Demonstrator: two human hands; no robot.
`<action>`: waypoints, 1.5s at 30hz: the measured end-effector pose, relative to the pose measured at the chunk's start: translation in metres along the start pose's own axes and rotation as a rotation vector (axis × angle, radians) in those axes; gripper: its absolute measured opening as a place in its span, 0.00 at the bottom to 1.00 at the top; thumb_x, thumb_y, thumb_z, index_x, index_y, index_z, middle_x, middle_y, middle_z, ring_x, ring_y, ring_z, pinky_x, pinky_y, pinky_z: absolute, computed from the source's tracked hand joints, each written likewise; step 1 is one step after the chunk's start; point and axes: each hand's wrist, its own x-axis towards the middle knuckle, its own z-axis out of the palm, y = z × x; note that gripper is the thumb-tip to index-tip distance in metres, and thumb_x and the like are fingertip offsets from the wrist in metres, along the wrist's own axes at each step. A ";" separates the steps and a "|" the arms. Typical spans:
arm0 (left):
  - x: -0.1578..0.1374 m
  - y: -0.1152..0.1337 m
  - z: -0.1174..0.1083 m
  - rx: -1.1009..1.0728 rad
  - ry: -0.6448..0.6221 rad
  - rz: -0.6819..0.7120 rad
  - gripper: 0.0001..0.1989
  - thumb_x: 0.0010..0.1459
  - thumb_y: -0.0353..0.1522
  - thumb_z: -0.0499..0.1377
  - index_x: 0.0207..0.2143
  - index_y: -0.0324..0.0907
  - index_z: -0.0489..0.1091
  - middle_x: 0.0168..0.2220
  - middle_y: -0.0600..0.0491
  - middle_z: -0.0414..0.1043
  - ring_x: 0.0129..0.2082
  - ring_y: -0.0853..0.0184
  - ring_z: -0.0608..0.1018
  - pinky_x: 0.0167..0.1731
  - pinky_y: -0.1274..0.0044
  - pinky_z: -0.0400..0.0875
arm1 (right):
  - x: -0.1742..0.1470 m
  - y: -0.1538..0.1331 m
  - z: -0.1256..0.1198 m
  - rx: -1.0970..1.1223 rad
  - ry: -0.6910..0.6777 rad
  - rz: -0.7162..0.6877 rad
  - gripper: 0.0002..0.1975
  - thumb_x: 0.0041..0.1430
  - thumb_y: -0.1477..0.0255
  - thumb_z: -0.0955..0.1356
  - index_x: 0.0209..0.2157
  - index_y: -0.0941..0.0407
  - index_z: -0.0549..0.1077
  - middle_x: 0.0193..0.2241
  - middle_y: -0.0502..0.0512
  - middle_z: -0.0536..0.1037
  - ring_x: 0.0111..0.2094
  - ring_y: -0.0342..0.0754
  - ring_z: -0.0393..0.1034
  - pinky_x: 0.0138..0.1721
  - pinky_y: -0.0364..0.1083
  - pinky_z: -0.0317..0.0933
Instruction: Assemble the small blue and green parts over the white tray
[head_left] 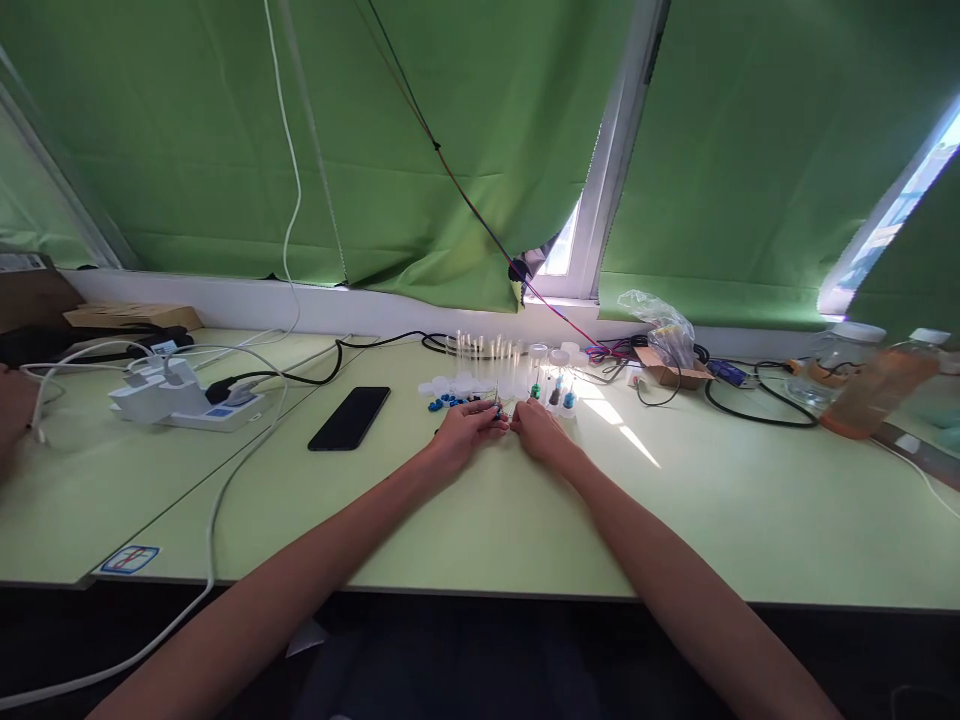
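My left hand (pixel 463 437) is closed in a pinch around a small dark piece with thin wire-like leads (pixel 496 402); its exact kind is too small to tell. Close beside it, my right hand (pixel 541 434) has its fingers curled together, and what they hold, if anything, is hidden. Just beyond the hands stands a row of clear tubes (pixel 487 355). Several white caps (pixel 437 386) lie at its left end, with small blue pieces (pixel 444 402) in front. Near my right hand, capped tubes contain a green piece (pixel 535 391) and a blue piece (pixel 568 400).
A black phone (pixel 349 418) lies left of my hands. Farther left is a white power strip (pixel 225 412) with plugs and cables. At right are a cardboard box (pixel 670 366), black cable (pixel 757 415), a clear jar (pixel 834 365) and an orange-brown bottle (pixel 881 390). Another person's hand (pixel 13 405) shows at far left.
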 end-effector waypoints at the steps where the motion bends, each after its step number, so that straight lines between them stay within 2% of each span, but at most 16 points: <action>1: 0.001 0.000 0.000 0.002 0.003 -0.002 0.01 0.54 0.23 0.63 0.31 0.32 0.73 0.29 0.45 0.77 0.27 0.69 0.79 0.34 0.76 0.76 | 0.000 -0.001 -0.001 -0.003 -0.002 0.001 0.07 0.66 0.68 0.62 0.41 0.55 0.69 0.45 0.62 0.72 0.42 0.53 0.71 0.37 0.47 0.57; 11: 0.001 0.000 0.001 -0.003 0.013 -0.007 0.01 0.55 0.22 0.61 0.32 0.31 0.73 0.28 0.45 0.76 0.27 0.69 0.79 0.34 0.76 0.76 | 0.000 -0.002 -0.003 -0.066 -0.020 -0.009 0.07 0.67 0.71 0.60 0.42 0.56 0.68 0.46 0.65 0.71 0.42 0.56 0.72 0.36 0.48 0.59; 19: 0.001 0.000 0.000 0.011 -0.014 -0.004 0.01 0.56 0.23 0.62 0.33 0.31 0.73 0.30 0.44 0.77 0.27 0.70 0.78 0.36 0.75 0.76 | 0.000 -0.003 -0.001 -0.121 -0.032 -0.009 0.13 0.66 0.76 0.57 0.46 0.58 0.68 0.47 0.68 0.70 0.43 0.59 0.72 0.38 0.52 0.61; 27: 0.000 0.002 0.003 0.013 0.014 -0.022 0.02 0.55 0.23 0.62 0.33 0.31 0.73 0.29 0.45 0.77 0.27 0.69 0.79 0.35 0.76 0.77 | -0.002 -0.006 -0.004 -0.157 -0.061 -0.003 0.12 0.67 0.76 0.56 0.47 0.59 0.66 0.47 0.66 0.69 0.43 0.55 0.72 0.38 0.49 0.61; 32: -0.001 0.003 0.003 0.009 0.005 -0.018 0.03 0.57 0.22 0.59 0.33 0.31 0.73 0.29 0.45 0.77 0.26 0.70 0.78 0.34 0.77 0.77 | 0.000 -0.006 -0.003 -0.120 0.046 -0.021 0.09 0.68 0.74 0.57 0.45 0.58 0.64 0.45 0.64 0.71 0.40 0.54 0.72 0.34 0.48 0.59; 37: -0.002 0.004 0.004 0.008 0.003 -0.010 0.02 0.56 0.21 0.60 0.32 0.31 0.73 0.28 0.45 0.77 0.26 0.69 0.79 0.35 0.76 0.76 | 0.003 -0.008 -0.005 0.058 0.193 -0.059 0.08 0.68 0.74 0.57 0.42 0.56 0.65 0.39 0.59 0.74 0.36 0.52 0.71 0.30 0.46 0.54; 43: -0.001 0.003 0.002 0.016 0.006 0.001 0.02 0.56 0.22 0.61 0.33 0.31 0.73 0.28 0.45 0.76 0.26 0.70 0.78 0.34 0.77 0.76 | 0.005 -0.009 -0.004 0.272 0.397 -0.133 0.14 0.67 0.76 0.58 0.50 0.55 0.67 0.40 0.59 0.74 0.35 0.50 0.69 0.32 0.45 0.56; 45: -0.001 0.003 0.002 0.016 -0.003 0.006 0.02 0.56 0.23 0.61 0.33 0.32 0.73 0.28 0.46 0.76 0.26 0.70 0.78 0.34 0.77 0.76 | 0.006 -0.009 -0.004 0.316 0.465 -0.170 0.14 0.67 0.75 0.57 0.49 0.54 0.69 0.39 0.58 0.74 0.35 0.50 0.69 0.33 0.46 0.57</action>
